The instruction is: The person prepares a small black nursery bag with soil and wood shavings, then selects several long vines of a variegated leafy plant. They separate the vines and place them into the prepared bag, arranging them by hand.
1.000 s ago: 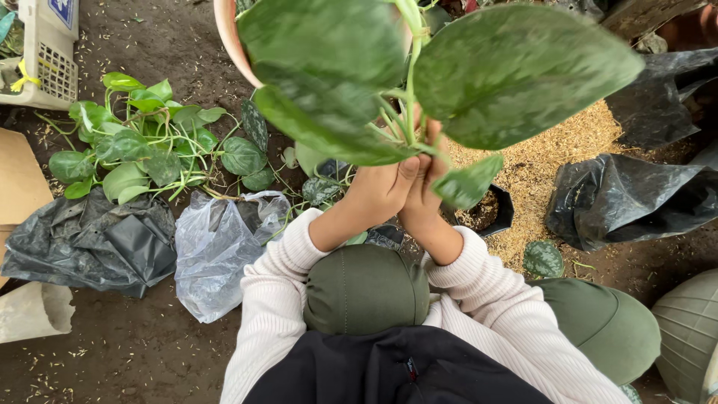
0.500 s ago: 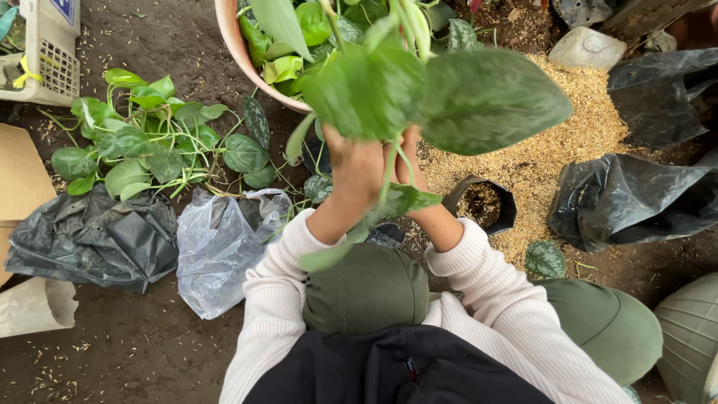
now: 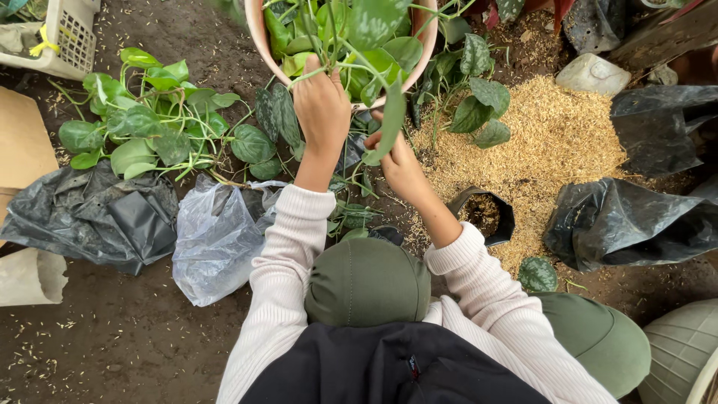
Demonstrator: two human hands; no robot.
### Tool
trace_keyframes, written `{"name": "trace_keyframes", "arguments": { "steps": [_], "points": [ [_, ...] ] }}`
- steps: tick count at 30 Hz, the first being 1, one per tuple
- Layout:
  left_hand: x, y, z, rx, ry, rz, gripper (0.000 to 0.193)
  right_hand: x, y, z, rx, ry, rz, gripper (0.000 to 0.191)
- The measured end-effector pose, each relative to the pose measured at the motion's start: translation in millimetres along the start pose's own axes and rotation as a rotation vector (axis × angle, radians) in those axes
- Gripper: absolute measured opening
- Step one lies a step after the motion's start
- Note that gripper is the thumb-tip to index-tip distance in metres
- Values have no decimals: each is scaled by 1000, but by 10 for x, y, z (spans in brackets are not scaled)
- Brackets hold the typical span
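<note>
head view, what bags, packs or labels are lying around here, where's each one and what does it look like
No labels, signs or screens show.
Clear plastic bag: left of the left arm, crumpled, whitish.
Black plastic sheet: far left on the soil, wrinkled.
Small black grow bag: right of the right hand, open, holding soil.
Large black bags: right side, slumped.
Cardboard piece: left edge, tan.

The pink pot (image 3: 258, 30) is cut off by the top edge, so its far rim is unseen. Leaves cover the fingertips of the left hand (image 3: 321, 112), so its grip cannot be made out. The right hand (image 3: 400, 164) is partly behind a long leaf (image 3: 390, 123). A white crate (image 3: 71, 37) and a round grey object (image 3: 680, 352) run past the edges.
</note>
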State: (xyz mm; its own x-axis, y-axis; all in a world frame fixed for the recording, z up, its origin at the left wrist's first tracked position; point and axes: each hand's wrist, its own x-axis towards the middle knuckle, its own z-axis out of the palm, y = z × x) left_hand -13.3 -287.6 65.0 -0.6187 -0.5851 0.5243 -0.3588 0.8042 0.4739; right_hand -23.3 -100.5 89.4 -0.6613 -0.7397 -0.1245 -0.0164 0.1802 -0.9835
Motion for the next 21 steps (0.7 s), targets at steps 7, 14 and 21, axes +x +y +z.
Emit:
{"name": "trace_keyframes", "arguments": {
  "steps": [7,14,21],
  "points": [
    [112,132,119,-166,-18,58,15,2,3,-76,-366,-215,9,53],
    [16,582,-75,-231,-77,363,11,88,25,-596,-548,0,58,51],
    [-149,1151,246,-623,-477,115,31,85,185,-489,129,325,-258,42]
  ]
}}
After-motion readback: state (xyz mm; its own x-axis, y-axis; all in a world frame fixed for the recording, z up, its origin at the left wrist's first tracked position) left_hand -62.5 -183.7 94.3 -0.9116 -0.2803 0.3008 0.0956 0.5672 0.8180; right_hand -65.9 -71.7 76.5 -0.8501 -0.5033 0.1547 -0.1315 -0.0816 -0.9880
